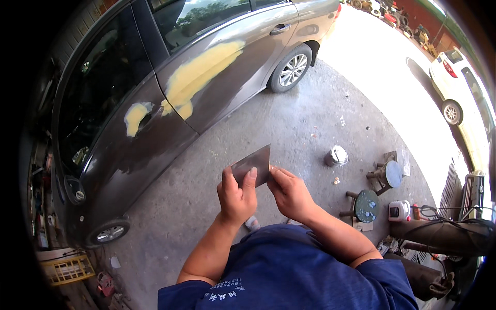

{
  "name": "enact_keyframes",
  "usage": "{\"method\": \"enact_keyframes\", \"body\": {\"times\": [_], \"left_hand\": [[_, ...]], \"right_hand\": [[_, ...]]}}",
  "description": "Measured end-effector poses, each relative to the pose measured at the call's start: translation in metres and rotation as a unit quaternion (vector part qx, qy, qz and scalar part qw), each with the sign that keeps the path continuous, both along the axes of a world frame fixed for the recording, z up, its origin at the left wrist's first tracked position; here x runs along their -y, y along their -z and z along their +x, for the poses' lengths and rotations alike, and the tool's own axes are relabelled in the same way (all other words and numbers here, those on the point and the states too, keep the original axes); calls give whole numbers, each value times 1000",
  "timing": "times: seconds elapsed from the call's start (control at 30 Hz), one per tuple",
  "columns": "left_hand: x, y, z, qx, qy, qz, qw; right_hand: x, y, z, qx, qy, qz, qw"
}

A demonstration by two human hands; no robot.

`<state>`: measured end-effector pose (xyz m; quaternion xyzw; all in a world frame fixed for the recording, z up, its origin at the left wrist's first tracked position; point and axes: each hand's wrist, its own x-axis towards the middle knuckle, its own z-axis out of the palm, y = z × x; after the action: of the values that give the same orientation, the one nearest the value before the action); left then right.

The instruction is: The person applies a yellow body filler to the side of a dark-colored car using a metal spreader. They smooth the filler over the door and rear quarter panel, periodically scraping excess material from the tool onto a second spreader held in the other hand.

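Note:
A thin, dark grey, flat sheet [257, 163] with straight edges and a pointed upper corner is held up in front of my body. My left hand [237, 196] is closed on its left side, the thumb lying across the face. At the sheet's right edge, the fingers of my right hand [290, 194] are pinched together; a small pale tan edge shows by the fingertips. Ahead and to the left stands a dark grey-brown car [227, 88]. Yellow filler [201, 70] covers much of its rear door, and a smaller yellow patch [135, 118] surrounds the front door's handle recess.
On the concrete floor [289, 124] to the right stand a metal can [337, 156] and two round stools [392, 174] [366, 206]. Nearby are a white jug [399, 211] and cables [439, 217]. A yellow plastic rack [67, 269] lies at lower left. A white car [460, 77] is parked in sunlight.

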<state>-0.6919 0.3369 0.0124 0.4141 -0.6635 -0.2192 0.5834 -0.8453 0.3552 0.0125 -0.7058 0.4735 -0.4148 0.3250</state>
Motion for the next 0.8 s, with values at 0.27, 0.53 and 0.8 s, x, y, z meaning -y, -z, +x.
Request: {"method": "enact_keyframes", "body": {"times": [0.27, 0.53, 0.8], "left_hand": [[1, 10, -7, 35, -29, -19, 999], [7, -1, -8, 37, -29, 9, 999], [20, -24, 0, -138, -8, 81, 987]], "right_hand": [[1, 6, 5, -35, 49, -56, 997], [2, -4, -1, -35, 38, -50, 997], [16, -19, -30, 73, 14, 80, 994]]}}
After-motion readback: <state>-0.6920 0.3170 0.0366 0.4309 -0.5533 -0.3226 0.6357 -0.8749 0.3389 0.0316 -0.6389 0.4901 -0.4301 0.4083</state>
